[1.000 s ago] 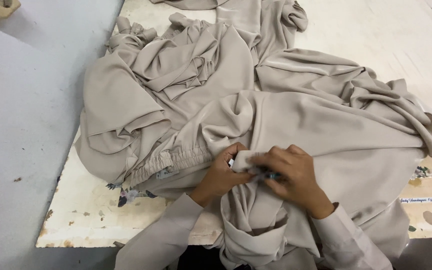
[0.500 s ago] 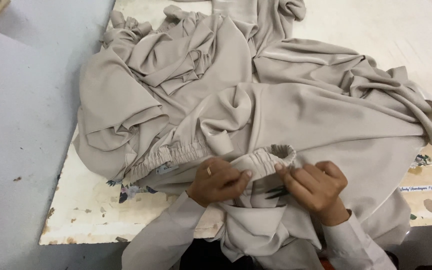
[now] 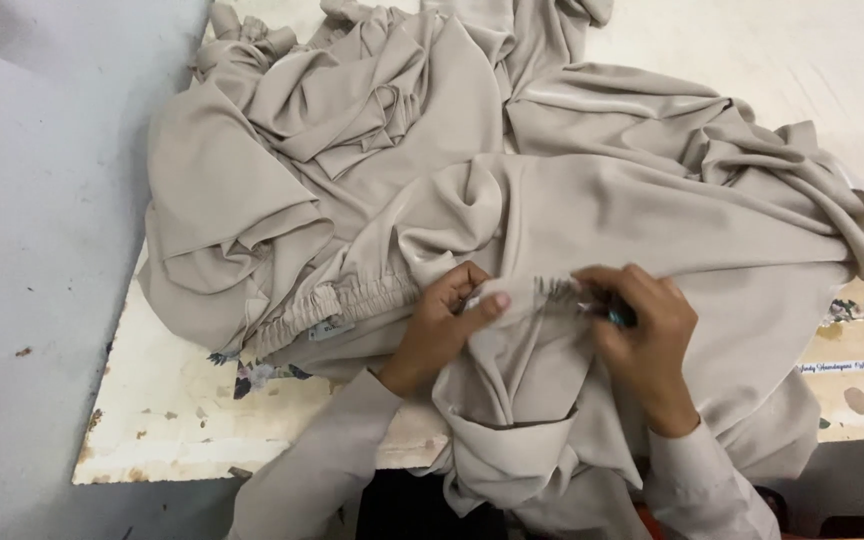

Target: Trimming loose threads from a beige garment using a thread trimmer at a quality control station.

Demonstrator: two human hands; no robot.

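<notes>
A large pile of beige fabric garments (image 3: pixel 512 200) lies crumpled on a worn white table (image 3: pixel 192 420). My left hand (image 3: pixel 447 315) pinches a gathered elastic edge (image 3: pixel 352 300) of the beige cloth. My right hand (image 3: pixel 637 330) grips the same cloth a little to the right, and a small dark teal tool (image 3: pixel 620 316) shows between its fingers. The stretch of fabric between my two hands is bunched up. More of the garment hangs off the table's front edge over my lap.
A grey floor (image 3: pixel 42 250) lies left of the table. The table's front edge is chipped, with a patterned surface showing at the right (image 3: pixel 857 385).
My hands have moved apart and then closer on the fabric edge. The elastic band that arched between them half a second ago is now folded down flat.
</notes>
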